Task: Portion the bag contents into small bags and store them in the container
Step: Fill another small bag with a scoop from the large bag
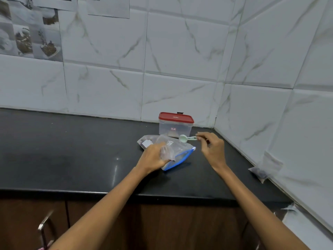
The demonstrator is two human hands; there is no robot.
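Observation:
A clear zip bag with a blue slider edge (180, 156) lies on the black counter (72, 159). My left hand (153, 157) rests on it and grips a small clear bag (167, 152) with a little dark content. My right hand (212, 147) pinches the handle of a pale green measuring spoon (185, 138), whose bowl hangs just above the big bag. Behind them stands a clear container with a red lid (175, 126), its lid on. Another clear packet with a white label (146, 141) lies under the big bag's far left.
A small filled clear bag (264, 168) leans against the right wall on the counter's right side. Marble-look tiled walls meet in a corner behind the container. Brown cabinet doors with a metal handle (45, 224) lie below the counter's front edge.

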